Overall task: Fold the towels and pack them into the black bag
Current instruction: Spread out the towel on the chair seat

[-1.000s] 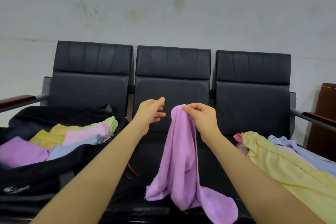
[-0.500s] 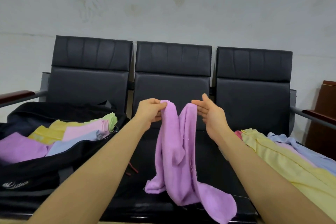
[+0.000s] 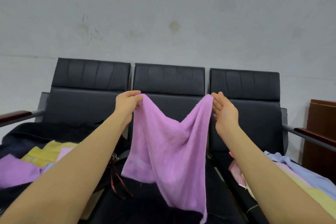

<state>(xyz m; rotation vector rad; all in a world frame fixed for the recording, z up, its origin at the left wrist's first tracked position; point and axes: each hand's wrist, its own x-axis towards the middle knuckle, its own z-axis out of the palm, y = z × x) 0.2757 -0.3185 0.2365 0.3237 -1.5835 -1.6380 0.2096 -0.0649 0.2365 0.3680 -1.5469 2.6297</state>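
A purple towel (image 3: 169, 143) hangs in the air over the middle seat, spread between both hands and sagging in a V at its top edge. My left hand (image 3: 127, 103) pinches its upper left corner. My right hand (image 3: 224, 110) holds the upper right corner, fingers mostly straight, thumb behind the cloth. The black bag (image 3: 60, 131) lies open on the left seat, with folded yellow, pink and purple towels (image 3: 27, 165) inside it. My left forearm hides part of the bag.
A three-seat black bench (image 3: 169, 78) stands against a grey wall, with wood-topped armrests at both ends. A loose pile of yellow, blue and pink towels (image 3: 307, 180) lies on the right seat. A brown cabinet (image 3: 321, 129) stands at far right.
My hands have moved apart and upward, opening the bunched purple towel out wide. My left hand took hold of a corner. The view has tilted up.
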